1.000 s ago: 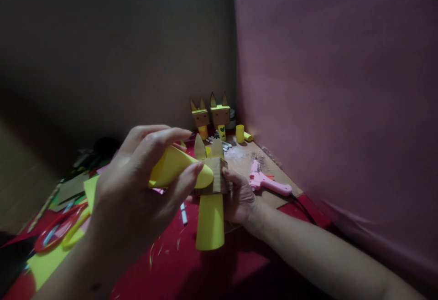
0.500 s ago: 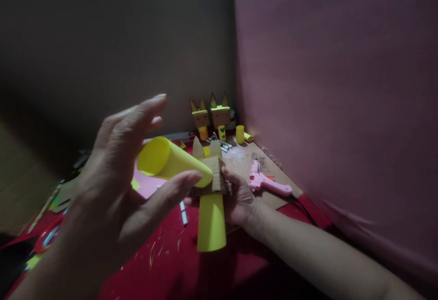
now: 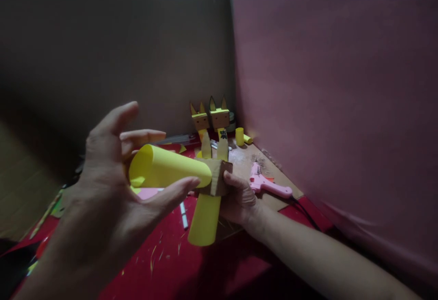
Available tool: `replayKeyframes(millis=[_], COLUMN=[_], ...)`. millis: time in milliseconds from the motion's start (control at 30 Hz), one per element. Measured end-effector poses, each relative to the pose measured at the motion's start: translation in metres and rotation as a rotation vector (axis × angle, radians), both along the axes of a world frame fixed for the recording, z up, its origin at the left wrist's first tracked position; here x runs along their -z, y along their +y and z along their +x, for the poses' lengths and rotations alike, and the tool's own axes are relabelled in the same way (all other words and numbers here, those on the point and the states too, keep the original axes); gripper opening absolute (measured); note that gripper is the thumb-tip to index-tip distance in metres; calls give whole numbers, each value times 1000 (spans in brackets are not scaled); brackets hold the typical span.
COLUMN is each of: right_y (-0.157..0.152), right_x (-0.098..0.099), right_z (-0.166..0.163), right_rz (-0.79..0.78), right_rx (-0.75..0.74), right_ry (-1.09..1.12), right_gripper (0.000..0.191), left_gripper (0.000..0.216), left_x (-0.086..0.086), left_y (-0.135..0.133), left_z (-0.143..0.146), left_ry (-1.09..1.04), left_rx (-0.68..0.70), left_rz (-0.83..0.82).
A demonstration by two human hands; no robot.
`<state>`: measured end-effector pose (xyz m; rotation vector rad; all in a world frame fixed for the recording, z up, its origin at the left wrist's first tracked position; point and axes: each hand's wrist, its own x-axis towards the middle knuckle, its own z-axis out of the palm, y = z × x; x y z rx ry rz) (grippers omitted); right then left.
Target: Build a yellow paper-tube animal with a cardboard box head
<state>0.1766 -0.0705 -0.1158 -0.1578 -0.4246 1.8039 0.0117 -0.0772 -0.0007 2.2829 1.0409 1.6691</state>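
My left hand holds a rolled yellow paper tube, thumb under it and fingers loosely curved behind its open end. The tube's far end touches a cardboard box head with two pointed ears. My right hand grips that cardboard head from the right. A second yellow paper tube hangs below the head as a body, tilted slightly left, its lower end near the red table.
Two finished cardboard-and-yellow figures stand at the back corner beside small yellow paper rolls. A pink glue gun with a black cord lies on a cardboard sheet to the right. White sticks, paper scraps and coloured sheets litter the left.
My left hand has opened its fingers and turned the yellow tube more level, its open end now facing left. The figure in my right hand has tilted slightly.
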Motion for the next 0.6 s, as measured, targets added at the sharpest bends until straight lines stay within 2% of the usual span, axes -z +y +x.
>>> replayKeyframes(millis=[67, 200, 300, 433, 600], right_y=[0, 1, 1, 1, 1], right_x=[0, -4, -7, -8, -9], right_z=[1, 6, 9, 11, 10], right_rz=[50, 114, 158, 161, 166], right_rx=[20, 75, 94, 129, 149], right_ry=[-1, 7, 17, -10, -1], right_gripper=[52, 51, 58, 64, 50], left_gripper=[119, 106, 102, 108, 107], left_x=[-1, -3, -6, -10, 1], left_y=[0, -1, -3, -6, -1], left_z=[1, 1, -1, 0, 16], left_ry=[1, -150, -162, -169, -361], left_rx=[43, 219, 211, 191, 334], left_rz=[-44, -137, -188, -322, -447])
